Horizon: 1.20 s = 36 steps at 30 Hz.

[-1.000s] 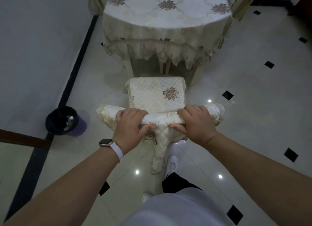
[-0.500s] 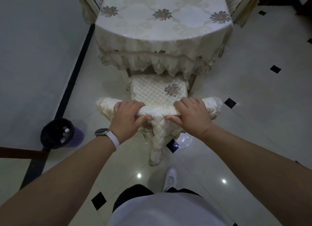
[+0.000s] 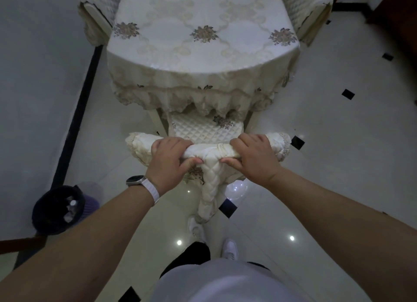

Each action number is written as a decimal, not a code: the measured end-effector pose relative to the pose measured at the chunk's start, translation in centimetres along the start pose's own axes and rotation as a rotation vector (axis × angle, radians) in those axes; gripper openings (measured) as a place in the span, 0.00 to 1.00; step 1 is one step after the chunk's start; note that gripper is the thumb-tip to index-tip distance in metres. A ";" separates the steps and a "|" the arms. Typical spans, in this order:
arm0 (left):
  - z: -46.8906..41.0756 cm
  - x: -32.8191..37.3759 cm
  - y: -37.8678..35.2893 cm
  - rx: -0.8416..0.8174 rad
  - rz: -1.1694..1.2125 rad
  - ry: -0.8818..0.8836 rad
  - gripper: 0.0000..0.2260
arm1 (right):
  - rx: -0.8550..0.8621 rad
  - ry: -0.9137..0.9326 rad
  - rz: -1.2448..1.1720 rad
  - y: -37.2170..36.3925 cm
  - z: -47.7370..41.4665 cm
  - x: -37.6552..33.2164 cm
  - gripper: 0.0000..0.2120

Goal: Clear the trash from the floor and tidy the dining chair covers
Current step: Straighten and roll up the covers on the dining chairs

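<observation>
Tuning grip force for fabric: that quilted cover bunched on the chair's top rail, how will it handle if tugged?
Probably floppy: the quilted cover bunches between the left hand and right hand, and a strip hangs limp. Likely light, since it drapes without sagging the grip. It may slide along the rail, as it sits loosely gathered.

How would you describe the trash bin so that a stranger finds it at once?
Start at the covered table and follow the black floor line along the left wall toward the camera. The bin stands at its near end, beside the left forearm. It is the only dark round thing there, with a purple side and pale scraps inside.
</observation>
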State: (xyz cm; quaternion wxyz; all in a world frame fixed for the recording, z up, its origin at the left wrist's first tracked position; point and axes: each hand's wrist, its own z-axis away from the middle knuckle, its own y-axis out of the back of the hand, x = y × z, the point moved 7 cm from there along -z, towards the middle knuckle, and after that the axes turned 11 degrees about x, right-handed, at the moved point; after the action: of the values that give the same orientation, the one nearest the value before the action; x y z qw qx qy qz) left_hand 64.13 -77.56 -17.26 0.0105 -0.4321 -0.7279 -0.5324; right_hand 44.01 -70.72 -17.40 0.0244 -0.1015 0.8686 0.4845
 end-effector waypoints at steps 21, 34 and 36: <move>-9.0 -3.8 -3.8 -0.096 0.017 -0.007 0.23 | -0.103 -0.118 -0.057 -4.7 -6.7 4.7 0.32; -8.7 -3.0 -2.6 -0.168 0.039 0.051 0.25 | -0.360 -0.102 -0.051 -3.8 -7.0 3.7 0.30; -8.7 -2.8 -1.2 -0.146 0.052 0.060 0.25 | -0.369 -0.066 -0.044 -3.0 -7.1 3.0 0.30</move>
State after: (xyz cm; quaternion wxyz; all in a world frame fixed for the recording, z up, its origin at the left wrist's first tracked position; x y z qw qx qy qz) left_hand 61.26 -86.21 -15.73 0.0148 -0.4344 -0.6748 -0.5965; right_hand 42.11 -78.71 -16.59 0.0445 -0.1074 0.7613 0.6379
